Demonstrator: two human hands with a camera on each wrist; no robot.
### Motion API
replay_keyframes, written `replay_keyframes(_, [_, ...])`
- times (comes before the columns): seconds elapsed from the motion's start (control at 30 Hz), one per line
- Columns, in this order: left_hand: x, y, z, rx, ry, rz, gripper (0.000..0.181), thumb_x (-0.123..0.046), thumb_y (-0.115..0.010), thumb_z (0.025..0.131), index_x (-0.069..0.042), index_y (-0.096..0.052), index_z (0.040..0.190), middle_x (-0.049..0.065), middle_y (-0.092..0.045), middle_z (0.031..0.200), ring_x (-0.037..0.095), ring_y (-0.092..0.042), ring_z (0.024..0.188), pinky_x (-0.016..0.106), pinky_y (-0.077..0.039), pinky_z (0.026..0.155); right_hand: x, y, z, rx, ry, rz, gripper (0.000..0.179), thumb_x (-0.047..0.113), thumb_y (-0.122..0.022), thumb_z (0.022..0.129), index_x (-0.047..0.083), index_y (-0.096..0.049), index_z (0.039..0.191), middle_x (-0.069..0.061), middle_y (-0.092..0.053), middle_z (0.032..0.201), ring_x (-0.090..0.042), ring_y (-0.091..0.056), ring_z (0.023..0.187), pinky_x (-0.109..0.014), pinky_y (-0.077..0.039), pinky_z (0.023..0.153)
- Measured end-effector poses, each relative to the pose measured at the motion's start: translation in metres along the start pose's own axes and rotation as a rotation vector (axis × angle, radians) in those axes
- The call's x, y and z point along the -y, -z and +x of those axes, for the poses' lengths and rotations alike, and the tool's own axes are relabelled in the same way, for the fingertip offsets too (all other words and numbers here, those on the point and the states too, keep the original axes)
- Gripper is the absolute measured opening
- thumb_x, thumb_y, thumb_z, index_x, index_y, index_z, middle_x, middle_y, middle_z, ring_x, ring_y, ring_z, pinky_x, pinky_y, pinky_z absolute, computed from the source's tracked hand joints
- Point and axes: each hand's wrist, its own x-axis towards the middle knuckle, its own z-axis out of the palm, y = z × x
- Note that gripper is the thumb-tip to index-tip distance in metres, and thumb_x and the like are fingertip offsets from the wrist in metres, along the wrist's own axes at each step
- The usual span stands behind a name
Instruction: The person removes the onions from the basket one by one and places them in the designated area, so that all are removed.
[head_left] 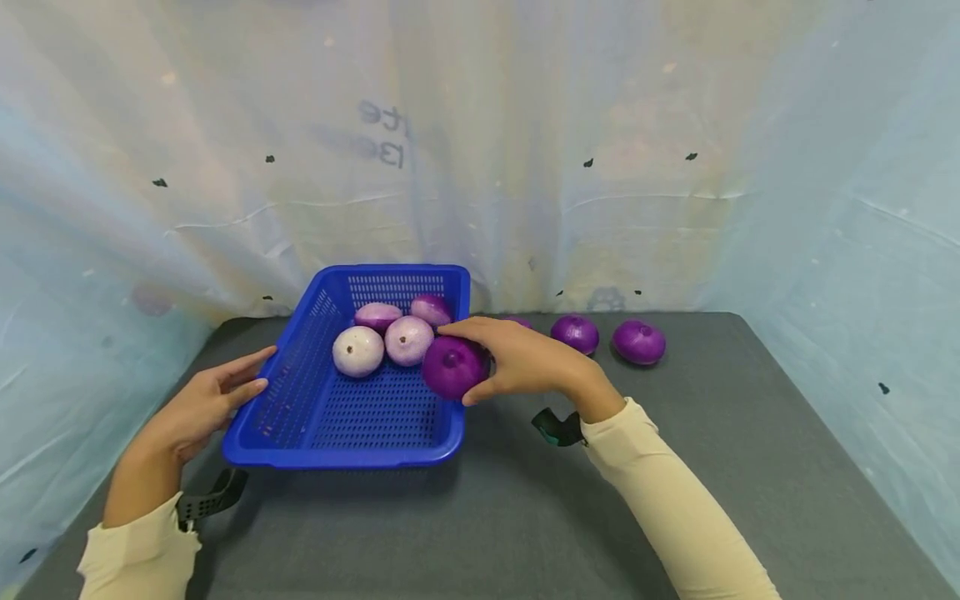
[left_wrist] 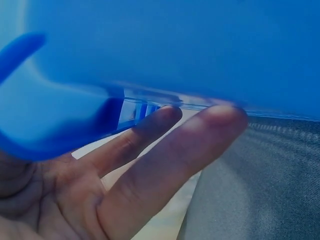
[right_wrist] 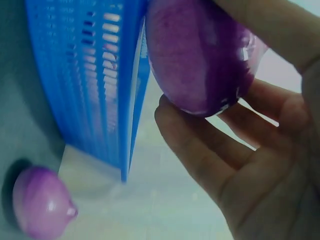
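Sheeting (head_left: 487, 225) hangs behind and beside grey tabletop (head_left: 570, 525). Blue basket (head_left: 345, 457) has the left hand (head_left: 198, 408) against its left rim, fingers apart (thumb pressure cannot be judged). Right hand (head_left: 528, 358), fingers clamped around dark purple onion (head_left: 452, 368), holds it at the opposite rim. Possible fault: slack grip or rim strike could drop it outside, or against four paler onions (head_left: 408, 341) inside.

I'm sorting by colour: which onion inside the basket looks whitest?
The leftmost onion in the blue basket; it looks nearly white, while the other three inside show more purple.
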Motion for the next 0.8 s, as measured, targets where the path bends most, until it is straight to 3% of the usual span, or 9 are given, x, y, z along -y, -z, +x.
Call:
replay_keyframes(0.27, [0.002,0.0,0.001,-0.008,0.008,-0.011,0.072,-0.04,-0.049,0.104,-0.016,-0.013,0.161,0.037,-0.032,0.152,0.021,-0.068,0.105,0.047,-0.061,0.081,-0.023,0.003,-0.044,-0.093,-0.081,0.013,0.088,0.04,-0.085,0.078,0.026,-0.041,0.152,0.004,-0.045,0.154,-0.019,-0.04,0.144,-0.044,-0.04,0.115])
replay_keyframes(0.53, [0.005,-0.001,0.003,-0.001,0.0,-0.043,0.073,-0.04,-0.051,0.103,-0.016,-0.014,0.161,0.034,-0.038,0.15,0.013,-0.07,0.099,0.044,-0.062,0.079,-0.05,0.011,-0.07,-0.158,-0.126,0.05,0.088,0.04,-0.085,0.079,0.027,-0.039,0.153,0.006,-0.044,0.154,-0.019,-0.043,0.142,-0.048,-0.044,0.111])
replay_keyframes(0.57, [0.005,-0.001,0.004,0.0,0.0,-0.049,0.073,-0.041,-0.051,0.103,-0.017,-0.014,0.161,0.031,-0.042,0.148,0.013,-0.07,0.098,0.045,-0.062,0.079,-0.053,0.012,-0.072,-0.165,-0.129,0.054,0.089,0.039,-0.085,0.079,0.026,-0.039,0.153,0.005,-0.044,0.155,-0.02,-0.044,0.141,-0.049,-0.044,0.111])
replay_keyframes(0.67, [0.006,0.001,0.004,0.004,-0.014,-0.065,0.073,-0.041,-0.052,0.102,-0.023,-0.014,0.161,0.007,-0.057,0.137,0.011,-0.071,0.097,0.045,-0.061,0.079,-0.062,0.018,-0.077,-0.186,-0.147,0.077,0.09,0.038,-0.085,0.078,0.025,-0.038,0.154,0.0,-0.044,0.155,-0.024,-0.048,0.137,-0.051,-0.048,0.105])
replay_keyframes(0.73, [0.006,0.003,0.003,0.004,-0.022,-0.074,0.072,-0.041,-0.053,0.102,-0.025,-0.014,0.161,-0.011,-0.059,0.125,0.011,-0.071,0.096,0.046,-0.061,0.079,-0.067,0.022,-0.079,-0.195,-0.162,0.092,0.091,0.039,-0.085,0.078,0.026,-0.037,0.154,-0.002,-0.042,0.155,-0.025,-0.049,0.135,-0.051,-0.05,0.103])
replay_keyframes(0.8, [0.005,0.004,0.002,0.009,-0.018,-0.08,0.071,-0.041,-0.053,0.102,-0.026,-0.015,0.161,-0.022,-0.057,0.116,0.011,-0.071,0.096,0.046,-0.061,0.078,-0.073,0.024,-0.082,-0.202,-0.179,0.1,0.091,0.039,-0.085,0.078,0.027,-0.036,0.154,-0.003,-0.041,0.156,-0.025,-0.052,0.132,-0.049,-0.052,0.1])
